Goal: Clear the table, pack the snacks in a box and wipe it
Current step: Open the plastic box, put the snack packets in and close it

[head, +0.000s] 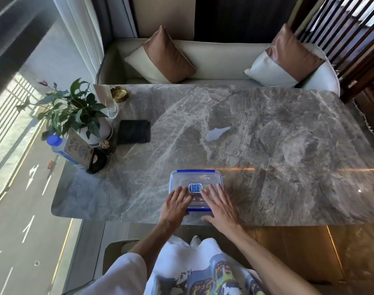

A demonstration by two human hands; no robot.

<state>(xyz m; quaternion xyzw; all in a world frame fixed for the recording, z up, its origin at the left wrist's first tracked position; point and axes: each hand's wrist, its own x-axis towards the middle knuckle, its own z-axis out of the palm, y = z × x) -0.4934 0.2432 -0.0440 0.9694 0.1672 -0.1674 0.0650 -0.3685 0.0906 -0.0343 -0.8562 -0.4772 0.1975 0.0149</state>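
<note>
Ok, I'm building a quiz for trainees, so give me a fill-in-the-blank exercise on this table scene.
1. Both hands, the left hand and the right hand, press flat on the lid of the ____.
2. The box's lid clips are coloured ____.
3. The dark folded cloth lies on the table just right of the potted ____.
4. Two ____ lean on the sofa behind the table.

Missing words: box; blue; plant; cushions

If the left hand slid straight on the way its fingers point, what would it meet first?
The left hand lies on the box lid; straight on it would likely meet the blue label first.
</note>
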